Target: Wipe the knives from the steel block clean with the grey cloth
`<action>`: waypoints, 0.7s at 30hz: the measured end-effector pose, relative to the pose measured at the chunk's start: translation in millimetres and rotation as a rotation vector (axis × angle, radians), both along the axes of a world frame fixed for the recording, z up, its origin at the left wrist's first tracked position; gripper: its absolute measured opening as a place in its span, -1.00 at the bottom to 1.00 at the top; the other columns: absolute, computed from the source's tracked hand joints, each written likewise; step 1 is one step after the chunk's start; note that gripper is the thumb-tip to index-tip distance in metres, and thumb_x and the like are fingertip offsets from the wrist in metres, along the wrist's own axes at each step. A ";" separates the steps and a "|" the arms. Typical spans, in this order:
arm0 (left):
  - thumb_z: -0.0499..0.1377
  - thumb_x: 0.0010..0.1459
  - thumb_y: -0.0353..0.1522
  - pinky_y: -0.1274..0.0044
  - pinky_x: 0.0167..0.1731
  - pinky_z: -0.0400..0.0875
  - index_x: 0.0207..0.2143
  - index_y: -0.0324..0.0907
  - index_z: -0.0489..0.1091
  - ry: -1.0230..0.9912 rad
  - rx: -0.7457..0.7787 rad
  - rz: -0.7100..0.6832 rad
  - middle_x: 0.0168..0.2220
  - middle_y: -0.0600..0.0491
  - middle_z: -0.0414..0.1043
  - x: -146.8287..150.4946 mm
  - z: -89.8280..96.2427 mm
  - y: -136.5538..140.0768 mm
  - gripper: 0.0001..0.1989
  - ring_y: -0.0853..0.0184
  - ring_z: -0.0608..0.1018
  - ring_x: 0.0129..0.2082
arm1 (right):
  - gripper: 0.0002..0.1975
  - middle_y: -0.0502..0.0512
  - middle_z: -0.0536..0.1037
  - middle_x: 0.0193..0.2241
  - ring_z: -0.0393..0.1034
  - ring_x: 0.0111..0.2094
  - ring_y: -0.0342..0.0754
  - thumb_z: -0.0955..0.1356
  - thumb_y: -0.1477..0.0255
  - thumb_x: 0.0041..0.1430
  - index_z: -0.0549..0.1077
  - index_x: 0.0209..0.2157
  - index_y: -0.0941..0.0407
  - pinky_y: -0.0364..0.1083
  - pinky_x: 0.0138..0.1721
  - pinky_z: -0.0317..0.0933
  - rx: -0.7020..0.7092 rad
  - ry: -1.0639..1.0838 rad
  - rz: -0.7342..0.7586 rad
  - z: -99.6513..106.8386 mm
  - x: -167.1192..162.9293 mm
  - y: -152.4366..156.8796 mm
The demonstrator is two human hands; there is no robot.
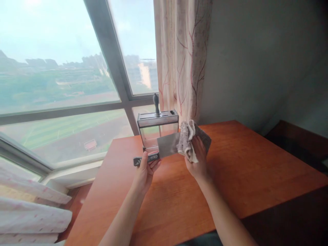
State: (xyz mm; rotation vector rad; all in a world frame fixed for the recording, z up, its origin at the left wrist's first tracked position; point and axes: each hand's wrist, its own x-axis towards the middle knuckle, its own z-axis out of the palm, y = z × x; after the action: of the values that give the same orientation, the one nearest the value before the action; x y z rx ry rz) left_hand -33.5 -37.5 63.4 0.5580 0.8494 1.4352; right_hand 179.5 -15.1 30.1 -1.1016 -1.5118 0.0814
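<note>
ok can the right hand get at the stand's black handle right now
Probably not straight away: the right hand is holding a cloth against the cleaver, though nothing seems to block the black handle from above.

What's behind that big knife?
Behind the knife stands a see-through holder, with a dark handle poking up from its top. The knife covers the holder's lower right corner, so you can't see that part.

Broad grey cleaver [168,145], dark handle [137,162] leftward, crumpled pale-grey cloth [185,143] across its blade
</note>
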 end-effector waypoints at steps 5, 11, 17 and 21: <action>0.24 0.06 -0.16 0.42 -0.17 0.48 -0.19 -0.27 0.48 0.004 0.048 -0.060 -0.26 -0.10 0.59 3.1 -3.2 -2.2 -0.62 0.18 0.61 -0.22 | -0.29 0.34 0.03 0.28 -0.18 0.30 0.27 0.27 0.44 0.11 -0.02 0.28 0.24 0.35 0.22 -0.25 0.012 -0.390 -0.205 14.2 -18.4 -9.4; 0.20 0.12 -0.17 0.45 -0.13 0.44 -0.17 -0.25 0.49 -0.018 0.111 -0.139 -0.18 -0.07 0.57 9.8 -6.0 -6.0 -0.65 0.21 0.58 -0.16 | -0.28 0.30 0.03 0.29 -0.18 0.31 0.23 0.23 0.44 0.11 -0.06 0.29 0.24 0.29 0.24 -0.23 0.043 -0.531 -0.109 16.3 -48.4 -31.3; 0.21 0.13 -0.26 0.47 -0.11 0.43 -0.17 -0.21 0.50 0.012 0.135 -0.170 -0.17 -0.02 0.57 11.4 -3.6 -7.2 -0.74 0.24 0.56 -0.13 | -0.28 0.25 0.09 0.27 -0.12 0.30 0.18 0.23 0.44 0.08 -0.02 0.29 0.23 0.23 0.25 -0.19 0.053 -0.578 -0.010 20.6 -48.2 -29.0; 0.21 0.13 -0.24 0.44 -0.05 0.40 -0.15 -0.21 0.49 -0.017 0.118 -0.201 -0.12 -0.06 0.55 7.9 -2.7 -4.8 -0.71 0.22 0.55 -0.09 | -0.31 0.24 0.10 0.27 -0.10 0.29 0.18 0.24 0.45 0.11 0.00 0.28 0.19 0.24 0.24 -0.19 0.052 -0.491 -0.088 21.0 -32.8 -15.3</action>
State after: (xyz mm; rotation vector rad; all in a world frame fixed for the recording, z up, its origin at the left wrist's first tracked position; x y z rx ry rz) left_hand -25.6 -42.3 60.7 0.6991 0.6779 1.3097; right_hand 146.8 -30.4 51.0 -1.1994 -1.8819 -0.3088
